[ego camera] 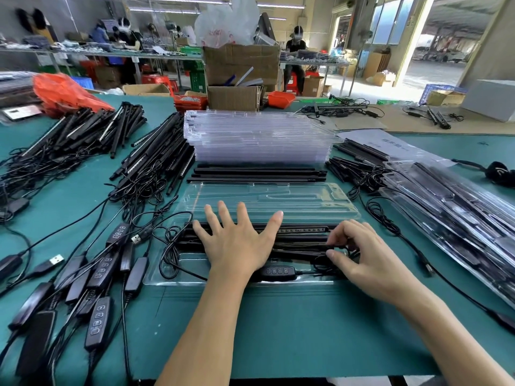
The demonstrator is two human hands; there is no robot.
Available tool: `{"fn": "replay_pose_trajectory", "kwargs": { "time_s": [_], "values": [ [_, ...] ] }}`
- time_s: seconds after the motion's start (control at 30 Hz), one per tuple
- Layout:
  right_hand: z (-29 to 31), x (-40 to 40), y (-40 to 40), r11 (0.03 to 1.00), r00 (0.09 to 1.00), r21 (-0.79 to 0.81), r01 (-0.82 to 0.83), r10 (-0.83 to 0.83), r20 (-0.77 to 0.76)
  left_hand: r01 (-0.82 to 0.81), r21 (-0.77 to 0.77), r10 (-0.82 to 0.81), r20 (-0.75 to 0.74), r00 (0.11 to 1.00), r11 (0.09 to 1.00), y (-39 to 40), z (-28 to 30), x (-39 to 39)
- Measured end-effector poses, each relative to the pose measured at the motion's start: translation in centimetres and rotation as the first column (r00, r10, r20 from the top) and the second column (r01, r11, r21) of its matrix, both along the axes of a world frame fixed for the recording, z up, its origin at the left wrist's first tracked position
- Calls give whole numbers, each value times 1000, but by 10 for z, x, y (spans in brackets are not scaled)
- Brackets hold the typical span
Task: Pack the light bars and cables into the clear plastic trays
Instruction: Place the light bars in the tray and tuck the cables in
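An open clear plastic tray (164,275) lies on the green table in front of me, its lid half (267,196) folded back. Black light bars (303,230) lie in the tray's near half. My left hand (237,240) rests flat on them, fingers spread, holding nothing. A black cable (170,254) loops over the tray's left part, and its inline controller (277,272) sits near the front edge. My right hand (362,254) pinches the cable at the bars' right end.
A stack of clear trays (259,137) stands behind, with loose black bars (256,174) in front of it. Piles of bars and cables (150,162) and controllers (97,274) lie left. Packed trays (451,207) lie right. Cardboard boxes (239,62) and seated people are beyond.
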State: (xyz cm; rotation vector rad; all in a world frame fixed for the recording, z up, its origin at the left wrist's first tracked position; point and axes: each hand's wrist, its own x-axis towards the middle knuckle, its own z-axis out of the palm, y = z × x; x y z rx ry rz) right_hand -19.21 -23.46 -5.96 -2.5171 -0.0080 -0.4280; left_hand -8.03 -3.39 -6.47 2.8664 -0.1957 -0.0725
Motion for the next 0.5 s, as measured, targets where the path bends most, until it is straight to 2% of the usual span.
{"fn": "replay_pose_trajectory", "kwargs": {
  "time_s": [0.23, 0.5],
  "values": [
    [1, -5, 1, 991, 998, -130, -28, 34, 44, -1, 73, -1, 31, 1000, 997, 1, -4, 1],
    [-2, -8, 3, 975, 999, -221, 5, 6, 50, -4, 59, 2, 40, 999, 998, 0, -5, 1]
  ]
}}
